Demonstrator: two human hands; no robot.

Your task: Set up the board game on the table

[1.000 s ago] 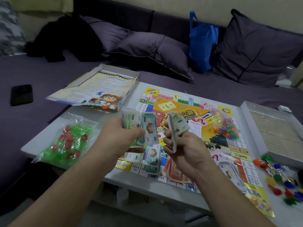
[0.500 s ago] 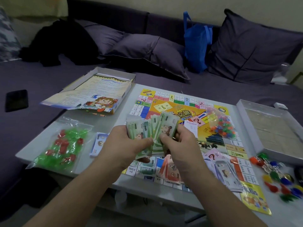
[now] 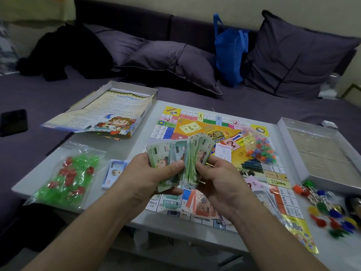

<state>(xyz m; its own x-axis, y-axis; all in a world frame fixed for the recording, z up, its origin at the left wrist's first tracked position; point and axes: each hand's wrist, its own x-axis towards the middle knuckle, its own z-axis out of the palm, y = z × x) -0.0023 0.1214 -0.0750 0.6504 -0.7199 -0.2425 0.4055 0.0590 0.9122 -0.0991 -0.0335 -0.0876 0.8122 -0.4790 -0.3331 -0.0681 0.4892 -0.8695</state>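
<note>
Notes: you held the green notes (image 3: 176, 162) as a fan at the centre of the frame, above the near edge of the board (image 3: 218, 133); their long axis stood roughly upright, tilted a little toward the upper right.
Left hand: your left hand (image 3: 148, 173) was grasping the fan from the left, thumb pressed across the faces of the front notes.
Right hand: your right hand (image 3: 220, 178) was pinching the right-hand edge of the same fan, fingers curled behind it.
Key relation: both hands met on the one bundle, so neither was nearer; the piles already laid down sat directly below the hands, toward the lower centre of the frame.
Orange pile: the orange notes (image 3: 201, 204) lay flat on the board's near edge, just under your right wrist.
Blue pile: the blue notes (image 3: 114, 173) lay on the tabletop (image 3: 125, 145), just left of your left hand.
Step, as judged: you seemed to be sorting the money by value; a green pile probably wanted a free patch close below.
Risk: a loose fan could slip and mix with the piles beneath.
</note>
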